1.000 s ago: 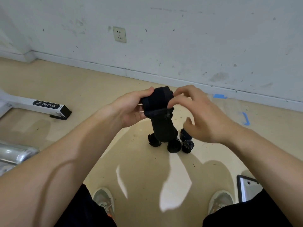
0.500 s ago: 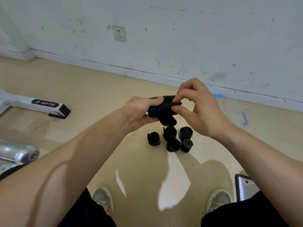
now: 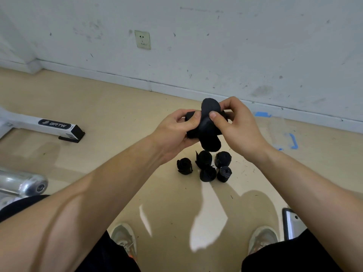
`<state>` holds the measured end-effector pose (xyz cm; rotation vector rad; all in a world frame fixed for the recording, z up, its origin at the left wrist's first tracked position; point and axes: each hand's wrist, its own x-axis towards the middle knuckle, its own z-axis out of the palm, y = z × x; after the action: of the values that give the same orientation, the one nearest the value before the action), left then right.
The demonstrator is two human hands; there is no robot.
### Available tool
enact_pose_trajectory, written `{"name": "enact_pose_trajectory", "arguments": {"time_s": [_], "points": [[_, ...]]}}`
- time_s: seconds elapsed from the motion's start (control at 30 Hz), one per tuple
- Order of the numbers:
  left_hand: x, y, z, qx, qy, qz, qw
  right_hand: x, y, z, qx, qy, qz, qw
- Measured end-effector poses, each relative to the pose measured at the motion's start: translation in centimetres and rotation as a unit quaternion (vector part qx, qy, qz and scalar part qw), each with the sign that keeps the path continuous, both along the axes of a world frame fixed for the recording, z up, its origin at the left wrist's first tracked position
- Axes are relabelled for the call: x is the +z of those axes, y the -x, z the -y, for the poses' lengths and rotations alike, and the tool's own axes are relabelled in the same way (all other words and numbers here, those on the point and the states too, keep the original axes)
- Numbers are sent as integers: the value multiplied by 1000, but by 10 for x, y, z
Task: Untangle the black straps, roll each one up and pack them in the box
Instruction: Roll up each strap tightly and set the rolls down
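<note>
Black strap (image 3: 209,134) pinched mid-air: left hand (image 3: 172,134), right hand (image 3: 239,130); rolled straps (image 3: 204,160) below.

Beige floor (image 3: 98,107) under me. Scuffed white wall (image 3: 235,46) ahead, socket (image 3: 142,39) on it. White bar (image 3: 39,124) marked BRTW lies on my left, silver cylinder (image 3: 23,183) nearer me. Blue tape marks (image 3: 293,141) on the right. My grey shoes (image 3: 123,240) at the bottom.

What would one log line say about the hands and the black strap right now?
step: rolling | left hand: grips black strap | right hand: pinches it | rolled straps: five on floor
</note>
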<state>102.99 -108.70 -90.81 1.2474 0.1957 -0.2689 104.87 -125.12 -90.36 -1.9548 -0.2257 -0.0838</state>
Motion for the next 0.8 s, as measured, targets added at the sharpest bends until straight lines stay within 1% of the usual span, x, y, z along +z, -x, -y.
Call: {"name": "enact_pose_trajectory", "arguments": {"time_s": [0.13, 0.3, 0.4, 0.47, 0.53, 0.6, 0.63, 0.7, 0.77, 0.8], "points": [[1, 1, 5, -2, -8, 29, 1000, -1, 0, -2, -26, -33, -17, 999], [-1, 2, 12, 20, -62, 21, 998, -3, -2, -2, -42, -48, -43, 997], [-2, 4, 13, 7, -90, 20, 996, -5, -4, -2, -57, -77, -64, 993], [-3, 6, 15, -10, -116, 30, 993, -6, -6, 0, -66, -103, -92, 988], [-4, 9, 17, -17, -128, 35, 991, -6, -7, 3, -57, -127, -140, 980], [-6, 11, 16, -20, -141, 31, 989, -6, -8, 5, -48, -138, -184, 972], [-6, 11, 16, -20, -143, 26, 989, -6, -8, 5, -49, -138, -189, 971], [-6, 8, 14, -7, -124, 6, 992, -8, -7, 5, -63, -114, -146, 981], [-4, 3, 11, 27, -87, -28, 995, -9, -3, 8, -64, -49, -55, 995], [-2, 0, 8, 47, -68, -50, 995, -9, 1, 10, -47, -5, -7, 999]]}}
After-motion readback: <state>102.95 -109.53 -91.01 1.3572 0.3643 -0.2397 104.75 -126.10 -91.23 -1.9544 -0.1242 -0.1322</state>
